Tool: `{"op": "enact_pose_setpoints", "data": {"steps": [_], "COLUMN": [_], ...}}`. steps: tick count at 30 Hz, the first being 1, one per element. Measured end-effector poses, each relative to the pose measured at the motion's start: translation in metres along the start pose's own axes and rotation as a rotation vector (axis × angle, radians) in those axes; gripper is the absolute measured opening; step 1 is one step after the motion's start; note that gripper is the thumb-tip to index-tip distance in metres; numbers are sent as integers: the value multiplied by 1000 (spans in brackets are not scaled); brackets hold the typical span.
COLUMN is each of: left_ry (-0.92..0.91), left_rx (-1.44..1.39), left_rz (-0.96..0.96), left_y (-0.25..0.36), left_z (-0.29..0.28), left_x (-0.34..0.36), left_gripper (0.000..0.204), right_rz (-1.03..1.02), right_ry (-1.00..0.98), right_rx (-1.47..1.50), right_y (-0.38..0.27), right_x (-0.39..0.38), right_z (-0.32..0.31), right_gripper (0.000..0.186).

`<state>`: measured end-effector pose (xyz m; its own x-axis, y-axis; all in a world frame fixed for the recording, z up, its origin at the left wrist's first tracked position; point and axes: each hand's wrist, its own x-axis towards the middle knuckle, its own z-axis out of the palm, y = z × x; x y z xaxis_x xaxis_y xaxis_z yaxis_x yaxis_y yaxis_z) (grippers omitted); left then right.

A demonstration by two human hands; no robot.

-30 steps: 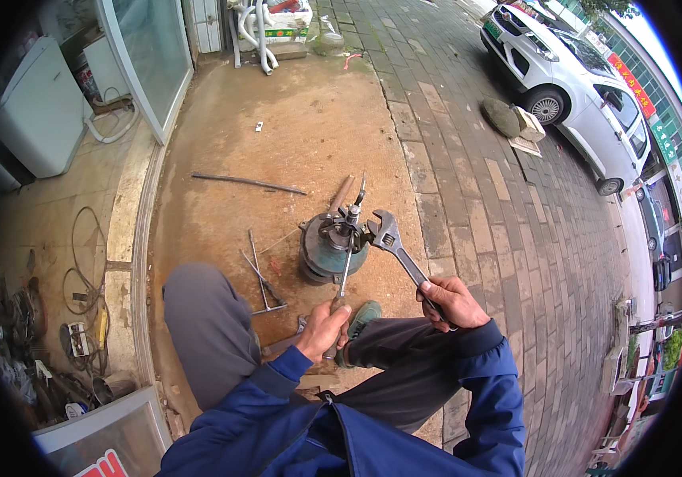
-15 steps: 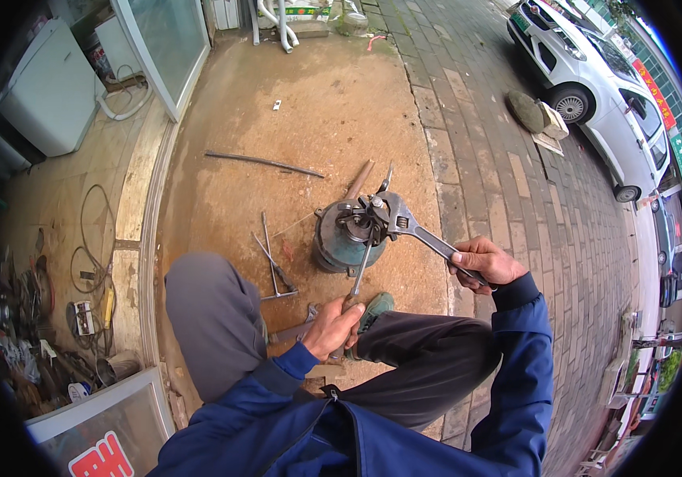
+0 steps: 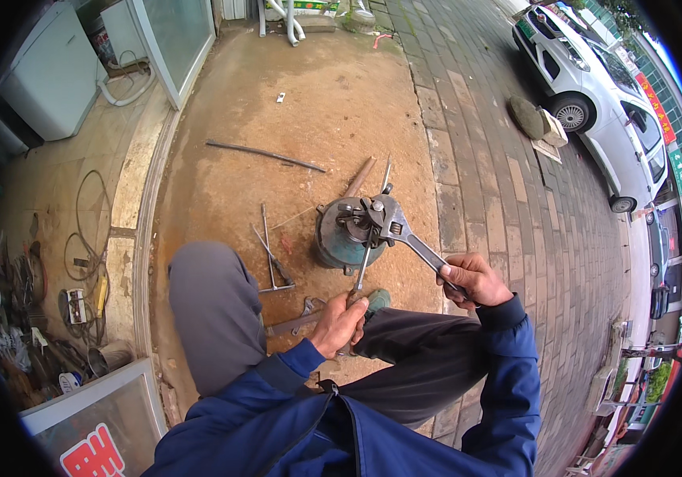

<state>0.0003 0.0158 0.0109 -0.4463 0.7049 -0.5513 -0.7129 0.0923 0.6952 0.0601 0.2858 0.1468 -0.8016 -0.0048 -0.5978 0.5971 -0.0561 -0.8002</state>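
A green, rounded metal machine housing (image 3: 334, 248) stands on the ground in front of me, with dark metal fittings on top. My right hand (image 3: 477, 280) is closed around the handle end of a large adjustable wrench (image 3: 427, 250). The wrench's head sits at the fittings, but whether its jaws bite on anything is hard to make out. My left hand (image 3: 339, 326) is wrapped round the handle of what looks like a screwdriver (image 3: 365, 266). Its metal shaft slants up to the fittings, where the tip is hidden. Behind the housing lies a wooden handle (image 3: 360, 176).
Left of the housing lie a T-shaped metal tool (image 3: 268, 245) and a dark rod (image 3: 265, 154). More tools (image 3: 301, 318) lie beside my foot. A doorway sill (image 3: 124, 274) runs along the left, with clutter inside. A white car (image 3: 595, 95) is parked on the paving at right.
My right hand has come slightly toward me and to the left, swinging the wrench handle with it. The left hand keeps its hold on the screwdriver, almost in the same place.
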Motion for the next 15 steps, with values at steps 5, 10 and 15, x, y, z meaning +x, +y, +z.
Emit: {"op": "enact_pose_setpoints", "data": {"steps": [5, 10, 15], "left_ry": [23, -248, -256], "left_rx": [29, -377, -382], "left_rz": [68, 259, 163], "left_y": [-1, -37, -13], "left_z": [1, -31, -15], "left_x": [4, 16, 12], "left_gripper": [24, 22, 21], "right_rz": [-57, -380, -315], "right_ry": [244, 543, 487], "right_rx": [306, 844, 668], "right_y": [41, 44, 42], "right_x": [2, 53, 40], "right_z": [93, 249, 224], "right_gripper": [32, 27, 25]}}
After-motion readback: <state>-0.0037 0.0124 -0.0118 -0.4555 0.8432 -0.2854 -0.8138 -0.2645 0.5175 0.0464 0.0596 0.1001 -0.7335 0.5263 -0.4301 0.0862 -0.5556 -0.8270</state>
